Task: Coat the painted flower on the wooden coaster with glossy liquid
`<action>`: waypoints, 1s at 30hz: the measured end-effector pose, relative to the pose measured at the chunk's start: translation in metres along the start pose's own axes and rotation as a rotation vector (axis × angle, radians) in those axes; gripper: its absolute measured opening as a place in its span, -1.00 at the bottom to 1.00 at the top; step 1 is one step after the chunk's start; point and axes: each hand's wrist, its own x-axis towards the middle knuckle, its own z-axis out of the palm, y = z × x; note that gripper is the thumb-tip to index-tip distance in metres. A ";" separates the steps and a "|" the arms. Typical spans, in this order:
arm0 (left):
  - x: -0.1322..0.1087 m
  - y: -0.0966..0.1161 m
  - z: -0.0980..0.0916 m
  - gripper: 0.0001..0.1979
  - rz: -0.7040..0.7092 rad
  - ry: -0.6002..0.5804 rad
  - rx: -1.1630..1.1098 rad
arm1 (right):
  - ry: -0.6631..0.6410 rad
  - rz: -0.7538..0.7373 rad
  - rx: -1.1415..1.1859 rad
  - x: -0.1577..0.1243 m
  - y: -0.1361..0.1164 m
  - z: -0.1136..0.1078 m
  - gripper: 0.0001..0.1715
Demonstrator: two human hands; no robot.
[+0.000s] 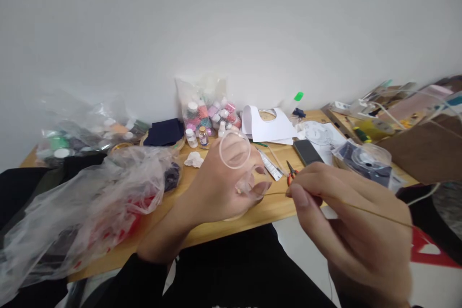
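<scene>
My left hand [220, 183] is closed round a small clear plastic spool [235, 150], its round rim showing above my fingers. My right hand [346, 211] pinches a thin wire or cord [361, 208] that runs from the spool past my fingertips and off to the lower right. Both hands hover over the front edge of the wooden table [202, 231]. Small orange-handled pliers [290, 171] lie on the table just behind my right fingertips.
A crumpled clear plastic bag [90, 202] with red inside lies at left. A bag of bead bottles [209, 110], white paper [267, 127], a dark phone [307, 151], a clear spool [371, 156] and a cluttered box [397, 115] stand behind.
</scene>
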 end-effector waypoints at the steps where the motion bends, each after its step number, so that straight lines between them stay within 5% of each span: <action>1: 0.000 0.001 -0.001 -0.87 0.006 0.000 0.017 | 0.009 -0.010 -0.004 0.000 -0.001 0.000 -0.85; 17: -0.006 0.001 -0.002 -0.88 0.056 -0.075 0.029 | 0.041 -0.039 -0.019 -0.004 -0.005 0.001 -0.83; 30: -0.009 -0.005 0.007 -0.82 0.064 -0.069 0.004 | -0.052 -0.028 0.008 -0.008 0.002 0.003 -0.81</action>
